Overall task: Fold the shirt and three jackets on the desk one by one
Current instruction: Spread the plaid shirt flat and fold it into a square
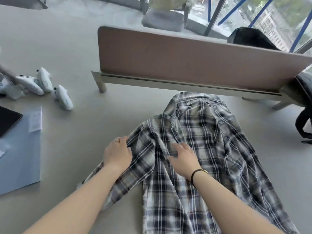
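A black, white and grey plaid shirt (199,149) lies spread on the pale desk (81,129), collar toward the far divider, front side up and rumpled. My left hand (117,153) rests on the shirt's left shoulder where the sleeve begins, fingers curled over the cloth edge. My right hand (183,158) lies flat on the chest of the shirt, fingers straight and spread. The left sleeve runs back toward me under my left forearm. No jackets can be made out on the desk.
A brown divider panel (185,59) stands across the desk's far edge. Several white handheld devices (45,85) lie at the left. A light blue sheet (20,154) and a dark flat object (8,120) sit at the left edge. A black bag (303,105) hangs at the right.
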`<move>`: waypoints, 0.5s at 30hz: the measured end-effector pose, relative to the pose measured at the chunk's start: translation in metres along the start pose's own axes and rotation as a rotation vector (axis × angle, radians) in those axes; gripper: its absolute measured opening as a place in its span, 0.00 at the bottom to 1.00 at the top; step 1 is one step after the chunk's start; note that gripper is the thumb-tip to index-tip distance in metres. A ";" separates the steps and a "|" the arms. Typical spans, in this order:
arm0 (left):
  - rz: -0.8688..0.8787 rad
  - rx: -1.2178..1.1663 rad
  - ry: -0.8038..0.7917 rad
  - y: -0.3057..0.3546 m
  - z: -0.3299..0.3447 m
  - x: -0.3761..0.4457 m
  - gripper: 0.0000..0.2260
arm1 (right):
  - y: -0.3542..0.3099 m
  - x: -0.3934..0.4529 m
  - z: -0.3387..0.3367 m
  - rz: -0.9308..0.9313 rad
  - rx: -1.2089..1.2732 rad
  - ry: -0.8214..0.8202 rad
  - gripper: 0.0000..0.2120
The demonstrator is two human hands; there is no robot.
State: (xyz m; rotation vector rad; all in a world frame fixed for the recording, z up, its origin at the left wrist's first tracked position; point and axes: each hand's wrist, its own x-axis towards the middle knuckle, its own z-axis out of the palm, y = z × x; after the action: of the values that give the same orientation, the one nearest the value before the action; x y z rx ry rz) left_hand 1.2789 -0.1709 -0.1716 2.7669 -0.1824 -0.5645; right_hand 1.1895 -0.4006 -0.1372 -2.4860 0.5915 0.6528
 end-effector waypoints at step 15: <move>-0.124 0.023 0.050 -0.008 0.004 0.061 0.12 | -0.004 0.122 -0.035 -0.033 0.068 0.147 0.35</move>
State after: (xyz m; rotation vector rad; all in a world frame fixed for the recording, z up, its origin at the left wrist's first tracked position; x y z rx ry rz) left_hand 1.3334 -0.1761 -0.1995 2.8261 -0.0067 -0.5265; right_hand 1.2992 -0.4511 -0.1758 -2.4885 0.6146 0.4328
